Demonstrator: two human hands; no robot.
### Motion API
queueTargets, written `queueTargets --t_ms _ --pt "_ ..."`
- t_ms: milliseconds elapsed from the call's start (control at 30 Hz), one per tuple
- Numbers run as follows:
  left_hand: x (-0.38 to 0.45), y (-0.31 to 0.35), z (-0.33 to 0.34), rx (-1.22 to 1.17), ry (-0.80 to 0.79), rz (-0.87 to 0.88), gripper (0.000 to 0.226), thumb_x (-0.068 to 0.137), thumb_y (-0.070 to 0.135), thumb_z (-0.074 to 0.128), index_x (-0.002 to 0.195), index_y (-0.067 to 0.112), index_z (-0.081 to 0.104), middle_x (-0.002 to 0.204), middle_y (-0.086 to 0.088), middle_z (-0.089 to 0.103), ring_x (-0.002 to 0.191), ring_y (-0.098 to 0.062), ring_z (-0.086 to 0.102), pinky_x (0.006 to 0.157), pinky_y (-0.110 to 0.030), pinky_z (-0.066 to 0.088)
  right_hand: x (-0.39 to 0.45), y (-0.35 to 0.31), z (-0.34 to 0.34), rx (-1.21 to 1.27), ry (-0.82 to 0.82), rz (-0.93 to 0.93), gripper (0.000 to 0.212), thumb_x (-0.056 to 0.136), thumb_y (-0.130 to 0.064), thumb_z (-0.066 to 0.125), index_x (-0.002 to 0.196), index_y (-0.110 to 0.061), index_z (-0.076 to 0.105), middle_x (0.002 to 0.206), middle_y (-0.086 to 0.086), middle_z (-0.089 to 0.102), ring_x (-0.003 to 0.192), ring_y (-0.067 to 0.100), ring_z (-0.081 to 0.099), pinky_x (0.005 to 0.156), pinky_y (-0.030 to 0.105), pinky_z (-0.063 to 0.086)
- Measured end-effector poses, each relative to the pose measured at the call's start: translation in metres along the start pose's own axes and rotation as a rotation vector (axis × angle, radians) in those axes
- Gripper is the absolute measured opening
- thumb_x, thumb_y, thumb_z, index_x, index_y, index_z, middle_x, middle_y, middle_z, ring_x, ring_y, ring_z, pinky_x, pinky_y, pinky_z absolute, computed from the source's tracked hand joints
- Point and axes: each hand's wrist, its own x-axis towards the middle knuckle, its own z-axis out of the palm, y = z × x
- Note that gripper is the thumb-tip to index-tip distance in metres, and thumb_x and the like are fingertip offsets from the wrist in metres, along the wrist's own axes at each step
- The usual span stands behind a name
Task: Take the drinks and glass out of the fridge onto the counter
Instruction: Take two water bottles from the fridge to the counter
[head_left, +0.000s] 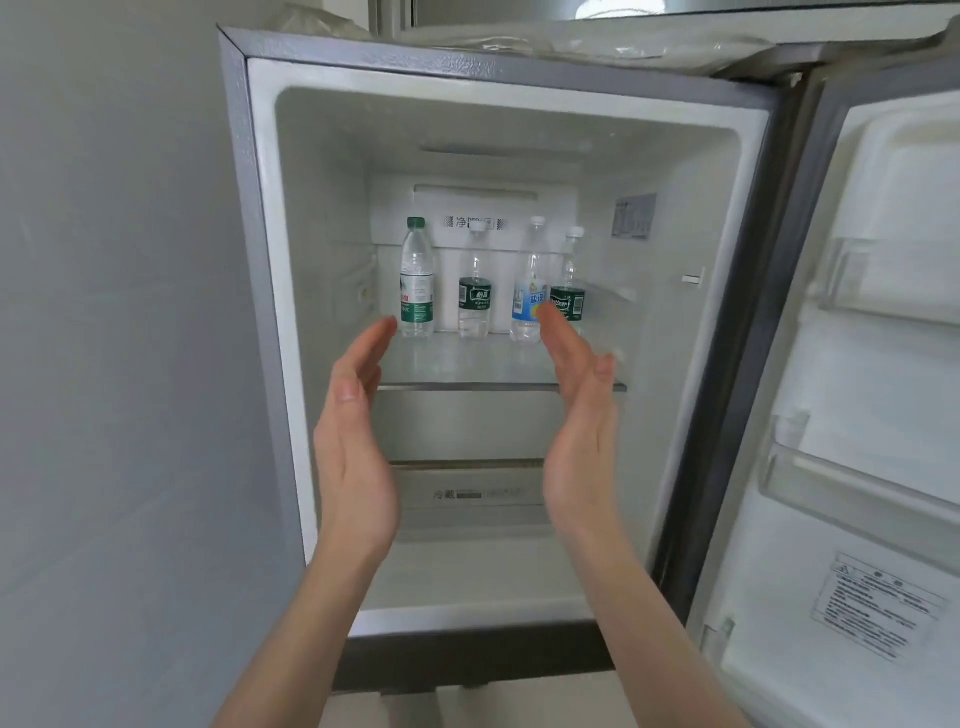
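Note:
The fridge (260, 260) stands open. Several clear plastic bottles stand in a row at the back of its glass shelf (467, 386): a green-capped bottle (416, 280) at the left, a dark-green-labelled bottle (475, 291), a blue-labelled bottle (529, 291), and another dark-green-labelled bottle (570, 286) at the right. My left hand (353, 441) and my right hand (579, 415) are raised in front of the shelf, palms facing each other, fingers straight, holding nothing. My right fingertips overlap the blue-labelled bottle in view. No glass is visible.
The fridge door (857, 389) hangs open at the right with empty door racks. A grey wall (104, 364) stands close on the left. Below the shelf lies a drawer front (467, 493) with printed text.

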Motion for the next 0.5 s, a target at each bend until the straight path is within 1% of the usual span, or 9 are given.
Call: queueTargets --t_ms 67,133,200,267,300,400,500 --pt "0.016 -0.013 0.003 -0.038 0.003 -0.033 0.061 0.108 0.051 0.021 0.149 0.021 0.055 0.153 0.005 0.061 0.148 -0.014 0.052 0.127 -0.047 0.035 0.017 0.008 0.005 0.019 0.033 0.02 0.074 0.104 -0.067 0.014 0.155 -0.033 0.054 0.16 -0.018 0.055 0.157 0.002 0.039 0.136 0.041 0.016" --pt "0.031 -0.024 0.008 -0.09 0.011 -0.072 0.059 0.104 0.054 0.023 0.144 0.027 0.057 0.15 0.006 0.064 0.146 -0.013 0.054 0.127 -0.046 0.036 0.035 0.015 0.007 0.044 0.071 0.048 0.07 0.107 -0.064 0.011 0.153 -0.035 0.056 0.158 -0.019 0.057 0.155 0.002 0.041 0.136 0.044 0.017" --pt "0.046 -0.035 0.014 -0.116 0.013 -0.087 0.058 0.102 0.056 0.025 0.141 0.03 0.058 0.149 0.006 0.065 0.146 -0.013 0.055 0.127 -0.045 0.035 0.053 0.022 0.009 0.064 0.109 0.067 0.068 0.107 -0.061 0.011 0.148 -0.039 0.06 0.155 -0.019 0.06 0.154 0.002 0.043 0.136 0.044 0.018" --pt "0.062 -0.047 0.019 -0.131 0.017 -0.093 0.058 0.101 0.057 0.027 0.14 0.029 0.059 0.148 0.005 0.065 0.145 -0.013 0.056 0.128 -0.044 0.035 0.07 0.032 0.011 0.061 0.127 0.082 0.064 0.106 -0.062 0.011 0.141 -0.045 0.062 0.153 -0.021 0.061 0.155 0.001 0.042 0.136 0.044 0.017" --pt "0.069 -0.053 0.021 -0.129 0.014 -0.093 0.059 0.1 0.056 0.028 0.14 0.028 0.06 0.148 0.005 0.065 0.145 -0.013 0.056 0.128 -0.044 0.035 0.077 0.038 0.013 0.052 0.127 0.093 0.065 0.105 -0.064 0.011 0.142 -0.046 0.062 0.153 -0.021 0.061 0.155 0.002 0.041 0.136 0.044 0.016" --pt "0.088 -0.072 0.025 -0.075 0.008 -0.058 0.058 0.104 0.055 0.027 0.144 0.026 0.057 0.149 0.004 0.064 0.145 -0.011 0.055 0.127 -0.045 0.036 0.101 0.06 0.02 0.038 0.135 0.126 0.072 0.102 -0.071 0.014 0.147 -0.04 0.061 0.156 -0.02 0.059 0.156 0.002 0.039 0.136 0.043 0.015" --pt "0.107 -0.094 0.032 -0.023 0.009 -0.03 0.057 0.104 0.054 0.026 0.145 0.026 0.055 0.149 0.005 0.063 0.144 -0.009 0.056 0.126 -0.047 0.038 0.125 0.082 0.025 0.052 0.132 0.157 0.065 0.113 -0.061 0.013 0.146 -0.036 0.062 0.156 -0.017 0.059 0.153 0.0 0.044 0.136 0.041 0.018"
